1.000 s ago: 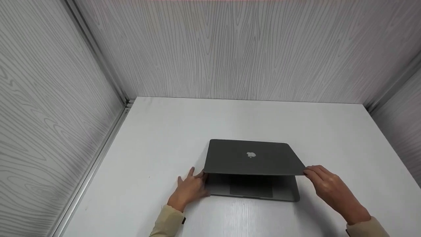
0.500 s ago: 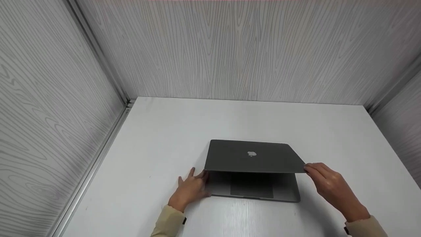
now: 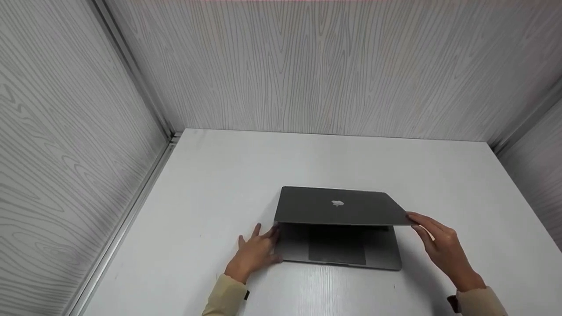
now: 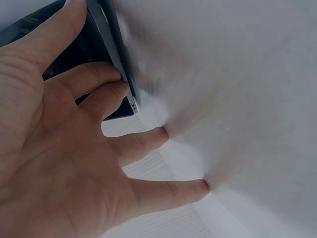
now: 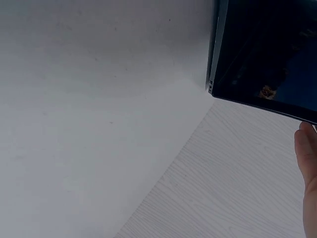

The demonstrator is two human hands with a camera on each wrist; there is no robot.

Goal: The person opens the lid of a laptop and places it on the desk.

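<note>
A dark grey laptop (image 3: 333,208) lies on the white table, its lid raised at a slant over the keyboard base (image 3: 380,252). My left hand (image 3: 252,255) rests at the base's left side with fingers spread. In the left wrist view, two fingers of the left hand (image 4: 74,144) touch the laptop's side edge while the outer two rest on the table. My right hand (image 3: 441,245) pinches the lid's front right corner between fingers and thumb. Only part of the right hand (image 5: 308,163) shows in the right wrist view, against the lid's edge, with the dark screen (image 5: 267,54) beside it.
White wood-grained panels enclose the table (image 3: 228,175): a back wall (image 3: 307,66), a left wall (image 3: 66,153) and a right wall (image 3: 535,175). A metal rail (image 3: 125,219) runs along the table's left edge.
The right hand has lifted the lid's front edge slightly, so more of the base shows beneath it. Its thumb and fingers now stand farther apart. The left hand has stayed in place.
</note>
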